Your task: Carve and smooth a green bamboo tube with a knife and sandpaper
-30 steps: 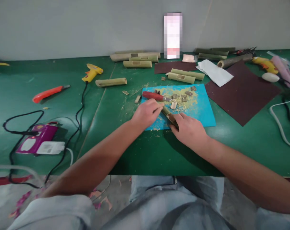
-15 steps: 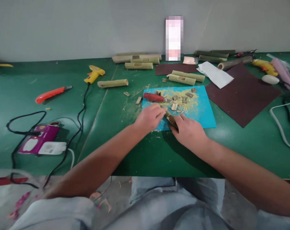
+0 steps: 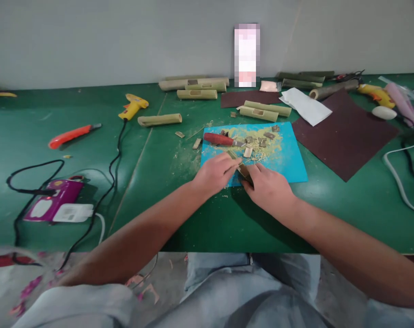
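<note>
Forearms angle in over the worktop's [image 3: 200,228] near edge, and the right hand [image 3: 270,184] grips the bamboo tube [image 3: 243,171], slanted above the blue sheet's [image 3: 292,161] near edge! Left hand [image 3: 216,172] bent, fingertips on the tube; anything pinched there, can't tell. Just beyond, a red-handled knife [image 3: 219,139] lies among shavings [image 3: 275,148].
</note>
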Demonstrator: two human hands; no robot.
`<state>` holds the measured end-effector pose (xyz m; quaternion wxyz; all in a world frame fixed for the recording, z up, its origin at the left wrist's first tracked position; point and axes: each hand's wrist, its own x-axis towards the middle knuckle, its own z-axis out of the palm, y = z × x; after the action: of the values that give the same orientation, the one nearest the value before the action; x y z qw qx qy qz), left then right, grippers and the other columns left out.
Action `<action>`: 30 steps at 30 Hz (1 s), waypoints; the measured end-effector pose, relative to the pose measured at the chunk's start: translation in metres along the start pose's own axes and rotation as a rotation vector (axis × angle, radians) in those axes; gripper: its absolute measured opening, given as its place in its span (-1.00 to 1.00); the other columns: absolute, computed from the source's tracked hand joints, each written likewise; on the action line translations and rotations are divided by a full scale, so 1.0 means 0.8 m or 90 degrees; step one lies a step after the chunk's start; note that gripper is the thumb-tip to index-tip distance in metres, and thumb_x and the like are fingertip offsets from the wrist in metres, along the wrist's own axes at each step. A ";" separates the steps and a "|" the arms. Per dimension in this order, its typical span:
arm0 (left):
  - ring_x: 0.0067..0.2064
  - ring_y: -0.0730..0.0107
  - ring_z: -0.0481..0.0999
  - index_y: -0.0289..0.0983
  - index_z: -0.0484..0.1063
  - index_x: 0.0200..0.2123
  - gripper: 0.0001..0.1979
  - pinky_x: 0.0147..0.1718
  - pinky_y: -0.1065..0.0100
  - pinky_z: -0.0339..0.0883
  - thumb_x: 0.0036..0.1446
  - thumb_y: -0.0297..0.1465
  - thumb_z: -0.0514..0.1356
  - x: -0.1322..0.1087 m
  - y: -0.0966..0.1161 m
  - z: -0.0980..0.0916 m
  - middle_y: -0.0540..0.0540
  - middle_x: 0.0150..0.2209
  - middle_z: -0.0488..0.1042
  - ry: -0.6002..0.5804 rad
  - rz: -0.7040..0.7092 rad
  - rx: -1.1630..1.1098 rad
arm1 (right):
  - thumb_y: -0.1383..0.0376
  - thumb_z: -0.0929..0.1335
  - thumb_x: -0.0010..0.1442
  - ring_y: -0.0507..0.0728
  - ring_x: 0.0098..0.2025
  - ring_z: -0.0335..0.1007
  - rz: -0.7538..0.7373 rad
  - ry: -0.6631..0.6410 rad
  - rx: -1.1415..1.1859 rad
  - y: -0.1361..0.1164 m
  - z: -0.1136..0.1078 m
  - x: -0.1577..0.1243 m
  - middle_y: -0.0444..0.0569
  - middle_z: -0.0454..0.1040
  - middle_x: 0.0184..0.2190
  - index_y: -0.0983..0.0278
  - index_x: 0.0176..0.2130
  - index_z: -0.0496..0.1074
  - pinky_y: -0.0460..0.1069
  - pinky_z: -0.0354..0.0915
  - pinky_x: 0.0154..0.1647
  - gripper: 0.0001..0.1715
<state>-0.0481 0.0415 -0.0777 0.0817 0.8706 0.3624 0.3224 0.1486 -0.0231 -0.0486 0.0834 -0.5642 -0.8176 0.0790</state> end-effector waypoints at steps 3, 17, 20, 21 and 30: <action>-0.23 0.33 0.54 -0.33 0.58 -0.12 -0.72 -0.19 0.31 0.43 0.36 -0.35 0.09 0.000 0.000 -0.001 -0.17 -0.27 0.56 0.011 -0.009 0.002 | 0.24 0.26 0.35 0.19 -0.25 0.45 -0.002 0.003 -0.003 0.000 0.000 -0.001 0.02 0.50 -0.21 0.31 -0.07 0.42 0.06 0.03 -0.47 -0.75; -0.26 0.34 0.53 -0.33 0.58 -0.15 -0.73 -0.22 0.30 0.43 0.35 -0.35 0.09 0.003 -0.003 -0.001 -0.14 -0.31 0.54 0.020 -0.028 0.013 | 0.22 0.27 0.35 0.19 -0.25 0.46 0.009 -0.007 -0.011 -0.001 0.000 0.000 0.01 0.51 -0.19 0.31 -0.02 0.41 0.05 0.04 -0.46 -0.71; -0.26 0.33 0.53 -0.33 0.57 -0.12 -0.73 -0.22 0.30 0.43 0.35 -0.36 0.09 0.002 -0.004 -0.001 -0.14 -0.32 0.54 0.014 -0.023 0.013 | 0.23 0.26 0.35 0.19 -0.25 0.46 0.005 -0.008 -0.005 -0.001 0.001 0.000 0.03 0.50 -0.20 0.32 -0.04 0.41 0.05 0.05 -0.46 -0.72; -0.26 0.34 0.53 -0.32 0.57 -0.11 -0.73 -0.22 0.31 0.43 0.35 -0.36 0.09 0.002 -0.004 -0.001 -0.13 -0.32 0.53 0.008 -0.020 0.013 | 0.23 0.25 0.36 0.19 -0.24 0.46 0.003 -0.010 -0.003 -0.001 0.001 0.000 0.04 0.50 -0.19 0.33 -0.05 0.41 0.05 0.05 -0.46 -0.73; -0.25 0.34 0.54 -0.33 0.58 -0.10 -0.74 -0.22 0.31 0.43 0.34 -0.36 0.11 0.000 -0.002 0.000 -0.14 -0.29 0.55 0.005 -0.022 -0.011 | 0.22 0.24 0.37 0.19 -0.23 0.44 0.009 -0.021 0.008 -0.001 0.001 0.000 0.06 0.50 -0.17 0.32 -0.05 0.40 0.04 0.08 -0.45 -0.72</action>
<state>-0.0490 0.0428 -0.0778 0.0935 0.8623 0.3746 0.3276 0.1477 -0.0233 -0.0490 0.0731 -0.5684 -0.8141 0.0941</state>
